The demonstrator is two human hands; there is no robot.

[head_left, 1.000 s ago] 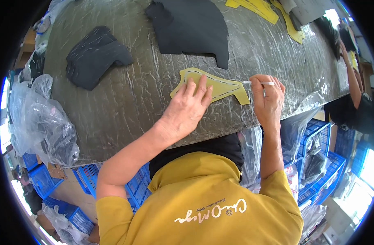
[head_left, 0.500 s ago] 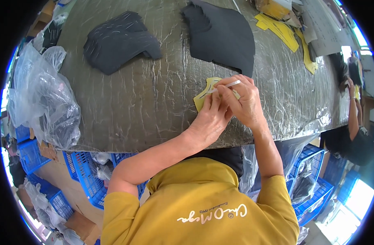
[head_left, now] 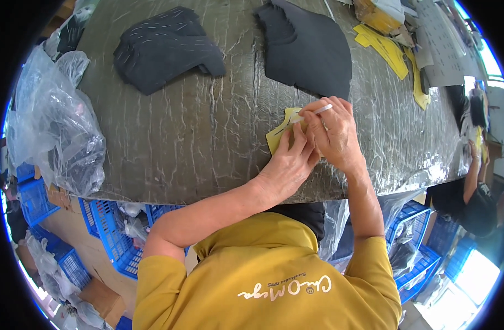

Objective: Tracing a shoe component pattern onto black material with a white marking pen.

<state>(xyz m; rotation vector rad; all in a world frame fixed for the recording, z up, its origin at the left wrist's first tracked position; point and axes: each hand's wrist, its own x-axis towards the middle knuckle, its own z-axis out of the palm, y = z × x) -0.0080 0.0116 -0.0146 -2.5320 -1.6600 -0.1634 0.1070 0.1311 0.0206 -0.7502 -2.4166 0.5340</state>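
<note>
Where both hands press, yellow template (head_left: 278, 136) lies flat.

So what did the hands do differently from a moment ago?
The right hand with its silver pen came in from the yellow template's right end to meet the left hand, so both now crowd over it, hiding most of it. Nothing was let go. The dark fabric stacks stayed on the table.
</note>
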